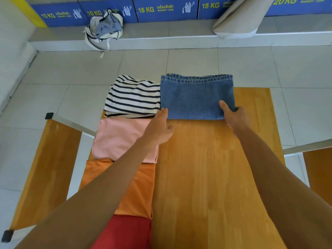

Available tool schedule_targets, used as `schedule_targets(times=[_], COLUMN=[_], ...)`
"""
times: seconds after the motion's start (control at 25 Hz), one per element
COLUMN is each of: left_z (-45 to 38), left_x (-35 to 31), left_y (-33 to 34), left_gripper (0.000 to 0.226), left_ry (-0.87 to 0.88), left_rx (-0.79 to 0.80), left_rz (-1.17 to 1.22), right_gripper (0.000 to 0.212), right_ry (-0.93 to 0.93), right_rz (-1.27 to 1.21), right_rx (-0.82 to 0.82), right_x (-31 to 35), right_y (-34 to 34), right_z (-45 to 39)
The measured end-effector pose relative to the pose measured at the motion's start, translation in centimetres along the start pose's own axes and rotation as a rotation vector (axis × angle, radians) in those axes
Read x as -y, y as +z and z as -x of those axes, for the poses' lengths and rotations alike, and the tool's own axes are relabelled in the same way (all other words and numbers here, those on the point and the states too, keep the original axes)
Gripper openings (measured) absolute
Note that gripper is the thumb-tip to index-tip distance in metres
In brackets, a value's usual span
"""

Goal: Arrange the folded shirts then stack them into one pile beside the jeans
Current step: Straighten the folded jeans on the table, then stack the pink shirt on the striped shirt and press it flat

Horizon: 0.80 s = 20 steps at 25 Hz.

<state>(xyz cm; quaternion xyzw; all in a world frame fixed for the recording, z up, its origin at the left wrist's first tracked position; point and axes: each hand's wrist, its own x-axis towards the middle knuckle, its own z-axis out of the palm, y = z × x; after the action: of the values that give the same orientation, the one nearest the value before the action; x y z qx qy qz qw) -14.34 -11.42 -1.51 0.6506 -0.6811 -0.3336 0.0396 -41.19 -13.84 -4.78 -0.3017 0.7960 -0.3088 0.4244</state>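
Note:
Folded blue jeans (195, 97) lie at the far end of the wooden table (206, 177). My right hand (235, 116) grips their near right corner, thumb on top. My left hand (159, 128) is flat and open, its fingertips touching the jeans' near left corner. Along the table's left side runs a row of folded shirts: black-and-white striped (133, 97) right beside the jeans, then pink (118, 139), orange (136, 191) and red (124, 232) nearest me. My left forearm crosses over the pink, orange and red ones.
Wooden benches flank the table, one on the left (48, 169) and one on the right (319, 169). On the tiled step beyond lie a cream bag with grey cloth (105, 27) and a beige cushion (239, 20), against blue washer panels (165, 9).

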Motion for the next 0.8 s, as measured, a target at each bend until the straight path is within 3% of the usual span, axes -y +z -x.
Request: schedule_targets(times=[0.16,0.24,0.44,0.6,0.68,0.8], left_z=[2.8,3.9,6.3,7.5,7.9,7.8], left_x=[2.8,4.0,6.8,10.4,12.8,15.9], left_y=[-1.6,-2.3,-2.5,-4.0,-5.2,-6.0], left_gripper=[0.063,0.062,0.061,0.065,0.066,0.06], left_ry=[-0.098,-0.137,-0.235,-0.355,-0.486,-0.651], left_rx=[-0.146,-0.158,-0.23,-0.465,-0.529,-0.409], left_rz=[0.066,0.046,0.116,0.214,0.227,0.241], right_gripper=[0.059,0.054,0.042,0.045,0.058,0.061], right_ry=[0.058,0.08,0.022,0.042,-0.002,0.028], right_rz=[-0.139,-0.174,-0.056,0.108,0.176,0.163], right_rx=[-0.159,-0.153,0.102,0.411,0.456,0.444], right_x=[-2.1,-2.9,-2.7,-0.4,0.6,1.2], right_y=[0.3,1.6,6.6,11.1,13.2,15.5], right_z=[4.3,6.4,11.5,14.5,15.2,15.7])
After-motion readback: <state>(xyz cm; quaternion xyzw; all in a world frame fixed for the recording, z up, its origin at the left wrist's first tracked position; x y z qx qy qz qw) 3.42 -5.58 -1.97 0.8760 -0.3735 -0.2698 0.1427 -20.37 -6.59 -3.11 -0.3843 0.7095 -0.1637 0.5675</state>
